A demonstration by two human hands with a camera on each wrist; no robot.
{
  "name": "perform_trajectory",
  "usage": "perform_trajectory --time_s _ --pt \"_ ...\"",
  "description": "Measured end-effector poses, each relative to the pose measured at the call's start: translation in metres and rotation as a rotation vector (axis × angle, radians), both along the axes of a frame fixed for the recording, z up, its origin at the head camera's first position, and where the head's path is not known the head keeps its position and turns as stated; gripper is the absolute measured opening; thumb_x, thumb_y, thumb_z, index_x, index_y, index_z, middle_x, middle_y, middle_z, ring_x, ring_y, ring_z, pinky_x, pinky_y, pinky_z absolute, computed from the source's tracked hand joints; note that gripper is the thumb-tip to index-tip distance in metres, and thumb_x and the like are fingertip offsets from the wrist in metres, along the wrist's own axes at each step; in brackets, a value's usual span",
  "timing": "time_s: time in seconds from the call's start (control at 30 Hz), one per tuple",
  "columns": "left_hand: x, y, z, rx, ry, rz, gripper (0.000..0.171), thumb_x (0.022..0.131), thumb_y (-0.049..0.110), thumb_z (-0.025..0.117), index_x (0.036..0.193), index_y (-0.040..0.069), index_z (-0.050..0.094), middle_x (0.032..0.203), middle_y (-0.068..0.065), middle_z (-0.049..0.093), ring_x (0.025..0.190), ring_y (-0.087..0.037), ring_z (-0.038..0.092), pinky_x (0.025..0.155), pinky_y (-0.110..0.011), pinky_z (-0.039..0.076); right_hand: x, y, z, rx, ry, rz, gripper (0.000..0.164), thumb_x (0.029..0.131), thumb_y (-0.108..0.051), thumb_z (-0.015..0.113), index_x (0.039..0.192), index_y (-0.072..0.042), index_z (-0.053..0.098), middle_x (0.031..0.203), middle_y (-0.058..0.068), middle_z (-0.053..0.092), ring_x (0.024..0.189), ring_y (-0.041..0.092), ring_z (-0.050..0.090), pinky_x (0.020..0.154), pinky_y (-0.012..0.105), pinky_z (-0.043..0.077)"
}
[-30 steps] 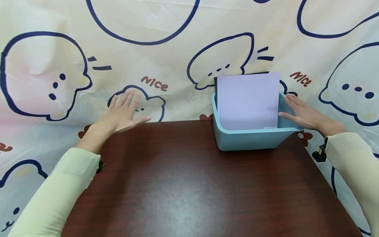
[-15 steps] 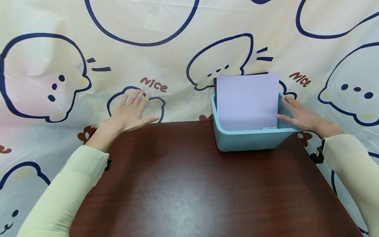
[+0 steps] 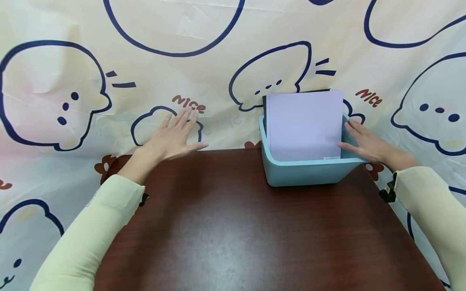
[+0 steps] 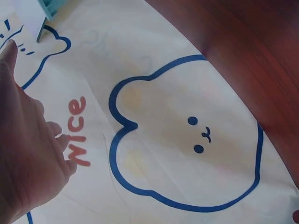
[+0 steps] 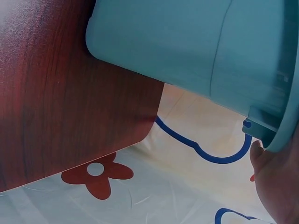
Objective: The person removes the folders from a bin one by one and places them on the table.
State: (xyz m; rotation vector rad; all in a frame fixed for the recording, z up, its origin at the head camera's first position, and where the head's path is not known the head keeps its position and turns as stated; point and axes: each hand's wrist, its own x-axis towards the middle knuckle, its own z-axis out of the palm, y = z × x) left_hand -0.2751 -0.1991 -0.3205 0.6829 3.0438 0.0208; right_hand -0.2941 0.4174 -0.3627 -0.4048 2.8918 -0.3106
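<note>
A light-blue plastic bin (image 3: 307, 174) stands at the back right of the table. Upright inside it leans a flat lavender board or folder (image 3: 306, 126), with a black-edged flat thing (image 3: 265, 107) behind. My right hand (image 3: 376, 148) is at the bin's right end, fingers straight, thumb over the rim and pointing at the lavender piece. In the right wrist view, part of this hand (image 5: 280, 182) shows beside the bin's rim. Left of the bin, my left hand (image 3: 167, 139) hovers near the table's back edge, fingers spread, holding nothing.
The dark brown wooden table (image 3: 225, 226) reaches back to a cream cloth (image 3: 214, 81) printed with cartoon outlines. On the right, the table's edge (image 3: 393, 210) runs close past the bin.
My left hand has moved right, toward the bin, with fingers still spread. The right hand has shifted slightly left over the rim. The bin stays essentially where it was.
</note>
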Motion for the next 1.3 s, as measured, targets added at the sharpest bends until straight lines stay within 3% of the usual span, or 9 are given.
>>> perform_trajectory --time_s 0.5,0.8,1.3 --pt "-0.011 0.035 -0.001 0.003 0.015 -0.062 0.109 0.098 0.081 0.04 0.171 0.013 -0.003 0.179 -0.013 -0.005 0.165 -0.033 -0.003 0.131 -0.06 -0.001 0.002 0.001 -0.004 -0.023 0.003 -0.008 0.1 0.106 -0.061 0.047 0.167 0.0 -0.005 0.173 0.026 -0.017 0.159 0.051 -0.01 0.122 0.076 0.003" --pt "-0.02 0.055 -0.003 0.036 0.041 -0.1 0.104 0.099 0.078 0.042 0.172 0.014 0.004 0.179 -0.013 0.0 0.165 -0.031 -0.001 0.132 -0.053 -0.001 0.003 -0.001 -0.002 -0.023 0.015 -0.013 0.1 0.106 -0.06 0.047 0.167 0.0 -0.004 0.174 0.026 -0.016 0.159 0.051 -0.008 0.122 0.076 0.004" --pt "-0.036 0.093 -0.007 0.089 0.054 -0.17 0.102 0.098 0.08 0.04 0.172 0.02 0.003 0.179 -0.009 0.001 0.165 -0.029 -0.001 0.132 -0.055 0.004 0.001 -0.001 -0.005 0.001 0.025 -0.011 0.1 0.107 -0.062 0.044 0.167 0.001 -0.004 0.174 0.025 -0.018 0.16 0.049 -0.009 0.123 0.074 0.004"
